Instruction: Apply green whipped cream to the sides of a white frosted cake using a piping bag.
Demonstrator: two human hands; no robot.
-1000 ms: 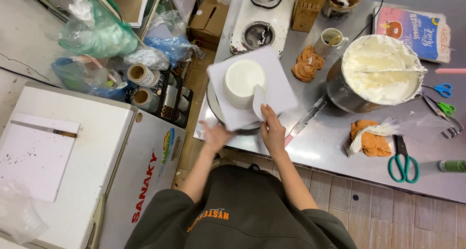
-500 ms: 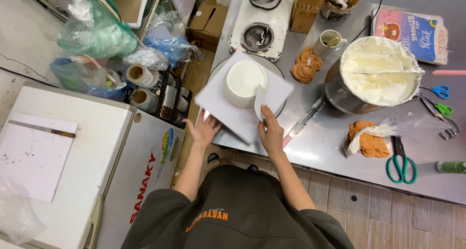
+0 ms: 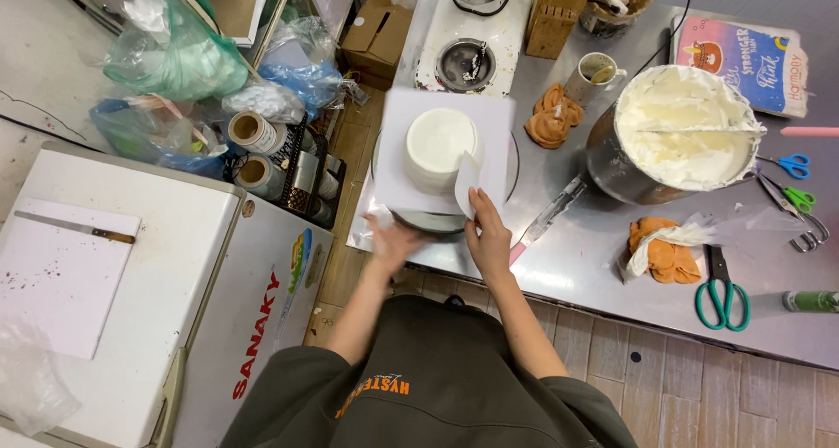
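A round white frosted cake (image 3: pixel 440 147) is seen on a square white board (image 3: pixel 398 170) atop a turntable on the steel table (image 3: pixel 594 256). A white plastic scraper (image 3: pixel 467 184), gripped by the right hand (image 3: pixel 488 240), is pressed against the cake's side. The left hand (image 3: pixel 390 241), blurred, is placed at the board's near edge; its grip cannot be told.

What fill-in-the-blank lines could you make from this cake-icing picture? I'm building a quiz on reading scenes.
1. The right hand presses a white scraper against the side of the ____.
2. The cake stands on a square white ____.
3. The big metal bowl holds white ____.
4. The left hand is at the rim of the ____.

Missing words: cake; board; cream; turntable
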